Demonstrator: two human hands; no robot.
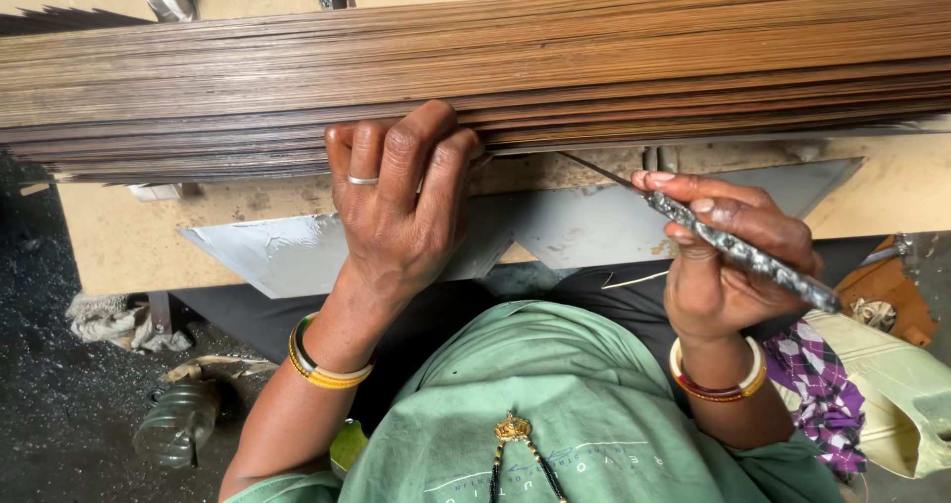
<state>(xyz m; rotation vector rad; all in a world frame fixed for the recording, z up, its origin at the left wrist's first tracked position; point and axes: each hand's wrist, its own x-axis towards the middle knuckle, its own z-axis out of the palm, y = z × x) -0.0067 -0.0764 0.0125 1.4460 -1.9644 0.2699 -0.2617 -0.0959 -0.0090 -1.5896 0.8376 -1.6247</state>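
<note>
A thick stack of thin brown veneer sheets (555,57) lies across the whole width on a pale workbench. My left hand (396,201) hooks its fingers over the stack's near edge and grips the lower sheets; it wears a silver ring and yellow bangles. My right hand (728,255) holds a knife (738,250) with a mottled grey wrapped handle like a pen. Its thin dark blade points up and left, with the tip right under the stack's edge next to my left fingers.
The pale workbench (149,235) has grey metal plates (297,250) fixed on its near face. On the dark floor at left lie a plastic bottle (178,422) and rags (114,322). At right sit a cream container (892,384) and a purple checked cloth (822,389).
</note>
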